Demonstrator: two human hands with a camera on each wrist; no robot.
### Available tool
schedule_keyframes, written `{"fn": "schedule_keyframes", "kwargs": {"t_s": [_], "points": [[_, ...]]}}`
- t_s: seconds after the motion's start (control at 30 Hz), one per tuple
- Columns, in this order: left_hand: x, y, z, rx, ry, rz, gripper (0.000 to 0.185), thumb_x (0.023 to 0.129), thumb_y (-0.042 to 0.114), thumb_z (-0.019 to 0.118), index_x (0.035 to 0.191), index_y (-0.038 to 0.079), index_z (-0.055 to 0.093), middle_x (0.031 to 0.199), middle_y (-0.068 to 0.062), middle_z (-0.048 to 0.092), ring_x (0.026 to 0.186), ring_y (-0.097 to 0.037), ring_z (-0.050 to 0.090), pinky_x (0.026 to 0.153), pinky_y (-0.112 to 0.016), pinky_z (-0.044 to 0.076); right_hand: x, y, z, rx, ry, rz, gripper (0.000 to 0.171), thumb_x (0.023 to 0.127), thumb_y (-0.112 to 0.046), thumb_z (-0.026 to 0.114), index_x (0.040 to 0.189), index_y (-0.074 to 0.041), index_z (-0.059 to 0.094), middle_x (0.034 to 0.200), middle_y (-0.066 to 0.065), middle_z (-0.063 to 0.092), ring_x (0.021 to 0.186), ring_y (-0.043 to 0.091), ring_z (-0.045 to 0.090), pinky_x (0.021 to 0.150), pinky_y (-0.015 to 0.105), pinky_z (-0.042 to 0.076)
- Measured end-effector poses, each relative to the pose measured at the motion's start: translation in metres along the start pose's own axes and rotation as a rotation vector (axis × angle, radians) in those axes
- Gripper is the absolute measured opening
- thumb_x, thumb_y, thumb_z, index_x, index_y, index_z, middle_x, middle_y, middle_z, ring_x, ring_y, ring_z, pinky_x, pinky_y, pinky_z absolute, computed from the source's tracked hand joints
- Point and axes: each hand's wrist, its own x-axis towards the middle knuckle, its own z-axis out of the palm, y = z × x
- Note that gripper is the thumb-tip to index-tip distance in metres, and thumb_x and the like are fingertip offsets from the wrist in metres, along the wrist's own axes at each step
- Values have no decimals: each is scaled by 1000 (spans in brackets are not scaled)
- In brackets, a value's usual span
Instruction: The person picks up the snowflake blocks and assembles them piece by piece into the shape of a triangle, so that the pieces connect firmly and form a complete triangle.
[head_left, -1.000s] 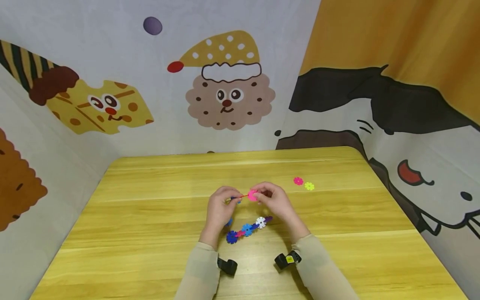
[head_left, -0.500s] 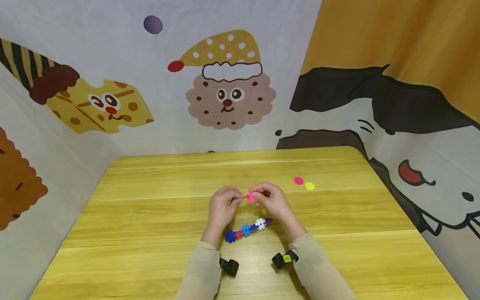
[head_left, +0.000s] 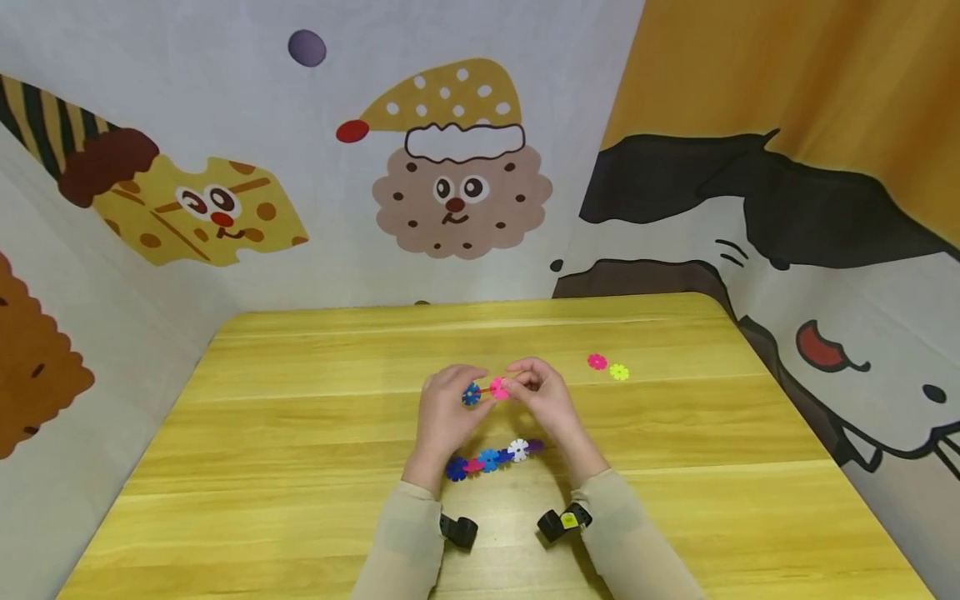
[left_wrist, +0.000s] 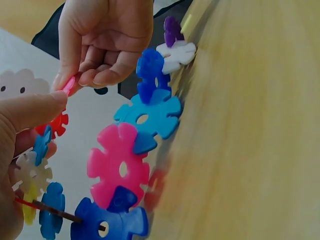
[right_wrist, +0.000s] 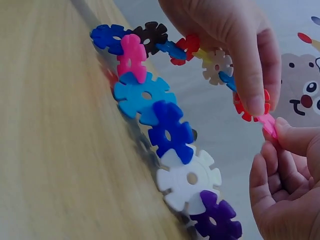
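A chain of interlocking flower-shaped plastic discs (right_wrist: 145,95) runs from a purple disc (right_wrist: 218,217) through white, blue and pink ones, then bends up to my left hand (head_left: 444,412). My right hand (head_left: 553,400) pinches a pink disc (head_left: 499,388) between thumb and fingers, edge-on in the right wrist view. That disc meets a red disc (right_wrist: 245,107) at the chain's upper end. My left thumb lies over the red disc's edge, with its fingers curved behind the chain. Between left thumb and fingers a blue disc (head_left: 471,394) shows. The lower chain lies along the table beneath both hands.
Two loose discs, one pink (head_left: 597,362) and one yellow (head_left: 618,372), lie on the wooden table (head_left: 315,467) beyond my right hand. A cartoon-print curtain (head_left: 337,275) hangs behind the table's far edge. Each wrist wears a black camera strap.
My left thumb and fingers have spread apart, uncovering the blue disc. The right hand has shifted slightly left with the pink disc. The lower chain has slid slightly left.
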Motion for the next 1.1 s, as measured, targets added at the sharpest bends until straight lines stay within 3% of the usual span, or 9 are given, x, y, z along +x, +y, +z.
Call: {"fn": "schedule_keyframes", "kwargs": {"t_s": [0.3,0.47,0.7,0.87,1.1], "points": [[-3,0,2,53,26,59,34,74,22,89,104,15,77,98,2,74,95,-20,66,95,-46,43,-9,-21,6,32,-20,37,26,86,10,68,110,14,56,81,10,65,75,16,56,72,23,47],[-3,0,3,56,47,78,32,74,21,90,103,15,77,95,2,75,89,-19,67,93,-45,44,-1,-1,5,40,-18,40,27,86,7,70,110,11,58,82,10,66,75,17,56,71,24,46],[-3,-1,2,46,55,75,32,73,20,90,102,13,77,95,2,75,88,-18,67,92,-43,44,1,5,0,28,-43,-26,25,87,2,71,109,9,60,82,4,66,76,15,58,73,24,48],[-2,-3,1,33,49,45,33,72,16,90,102,13,77,94,1,75,87,-19,68,93,-42,45,1,10,-21,-15,-26,-48,26,89,1,70,110,10,61,86,3,67,80,13,60,74,23,49],[-3,-5,0,20,30,23,29,75,16,88,102,14,77,95,2,75,89,-18,68,93,-42,46,3,14,-73,-166,44,-15,30,93,-6,68,118,10,61,96,10,66,85,9,59,77,19,48]]}}
